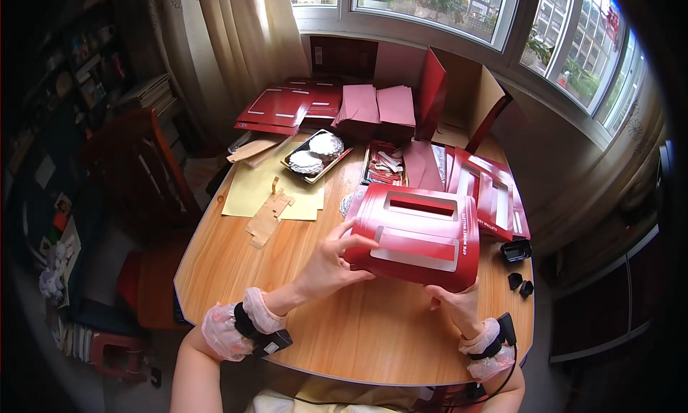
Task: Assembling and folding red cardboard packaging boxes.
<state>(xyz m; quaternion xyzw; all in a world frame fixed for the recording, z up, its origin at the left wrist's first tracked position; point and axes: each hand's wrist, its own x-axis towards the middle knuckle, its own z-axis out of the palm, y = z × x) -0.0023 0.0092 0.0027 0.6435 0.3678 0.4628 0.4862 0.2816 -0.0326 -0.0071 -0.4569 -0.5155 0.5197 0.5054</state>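
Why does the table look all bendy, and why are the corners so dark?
Head view: the fisheye lens curves the wooden table edge and window frame, and blackens the corners. Daylight from the window puts shiny glare on the red box in both hands. The shelves on the left stay dim and blurry.

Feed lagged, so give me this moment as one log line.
left hand: holds red box, left end | right hand: holds box, lower right corner | box: raised over table | nearby: small black parts

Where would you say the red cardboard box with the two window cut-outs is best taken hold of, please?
Probably by its two short ends, one hand from each side. The red box is wide and tilted, its top face weakened by cut-outs. The left hand already grips the left end, the right hand the lower right corner.
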